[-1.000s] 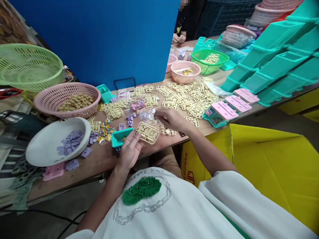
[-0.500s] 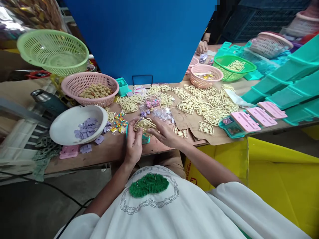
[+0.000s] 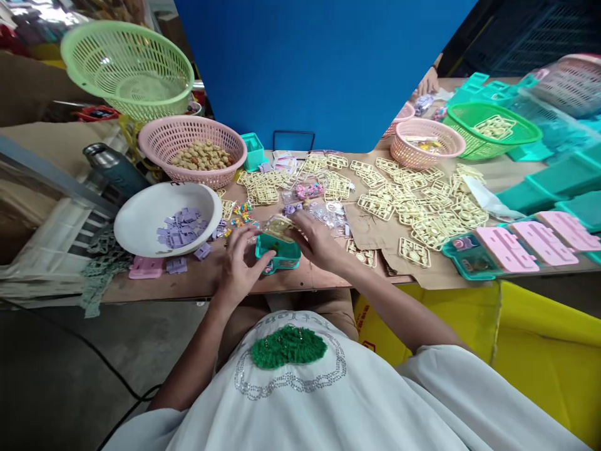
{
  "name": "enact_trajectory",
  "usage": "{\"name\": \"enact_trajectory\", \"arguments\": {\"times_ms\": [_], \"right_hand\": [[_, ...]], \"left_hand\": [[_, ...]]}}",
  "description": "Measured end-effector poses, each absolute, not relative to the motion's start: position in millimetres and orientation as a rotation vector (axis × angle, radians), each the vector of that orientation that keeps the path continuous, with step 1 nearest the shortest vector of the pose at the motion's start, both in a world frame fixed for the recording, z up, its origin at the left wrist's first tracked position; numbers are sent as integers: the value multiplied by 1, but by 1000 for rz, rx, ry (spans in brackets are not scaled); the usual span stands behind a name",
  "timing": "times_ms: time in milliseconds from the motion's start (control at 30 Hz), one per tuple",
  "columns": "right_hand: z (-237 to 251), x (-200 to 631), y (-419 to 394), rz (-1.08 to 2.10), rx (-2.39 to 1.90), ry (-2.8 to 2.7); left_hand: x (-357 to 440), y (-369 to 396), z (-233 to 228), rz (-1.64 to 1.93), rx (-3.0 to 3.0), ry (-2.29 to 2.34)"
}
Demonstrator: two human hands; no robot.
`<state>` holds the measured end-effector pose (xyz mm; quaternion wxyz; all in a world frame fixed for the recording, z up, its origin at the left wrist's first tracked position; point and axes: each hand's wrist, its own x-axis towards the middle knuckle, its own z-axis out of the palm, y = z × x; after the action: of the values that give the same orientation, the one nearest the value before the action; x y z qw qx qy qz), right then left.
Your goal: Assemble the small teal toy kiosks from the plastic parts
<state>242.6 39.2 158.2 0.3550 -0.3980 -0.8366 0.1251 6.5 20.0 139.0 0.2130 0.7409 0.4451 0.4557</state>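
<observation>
Both hands (image 3: 244, 263) lowered cream frame (image 3: 280, 227) onto teal box (image 3: 278, 254); no legible writing.

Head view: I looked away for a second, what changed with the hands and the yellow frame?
Right hand came back from the table and joined left hand; together they press the yellow frame onto the teal box. Bowl and baskets unchanged.
</observation>
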Motion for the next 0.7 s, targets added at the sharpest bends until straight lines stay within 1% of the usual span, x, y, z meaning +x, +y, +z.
{"name": "enact_trajectory", "arguments": {"times_ms": [100, 233, 333, 467, 700], "right_hand": [[153, 235, 35, 203, -1143, -2367], [160, 233, 34, 63, -1204, -2540], [167, 232, 32, 30, -1221, -2631], [165, 227, 29, -112, -1270, -2703], [158, 226, 18, -64, -1273, -2566]], "left_hand": [[5, 18, 127, 1253, 1959, 1266], [4, 19, 117, 1206, 1931, 1207], [5, 19, 116, 1208, 1988, 1185], [6, 21, 118, 1222, 2022, 1198], [8, 26, 110, 1167, 1920, 1124]]}}
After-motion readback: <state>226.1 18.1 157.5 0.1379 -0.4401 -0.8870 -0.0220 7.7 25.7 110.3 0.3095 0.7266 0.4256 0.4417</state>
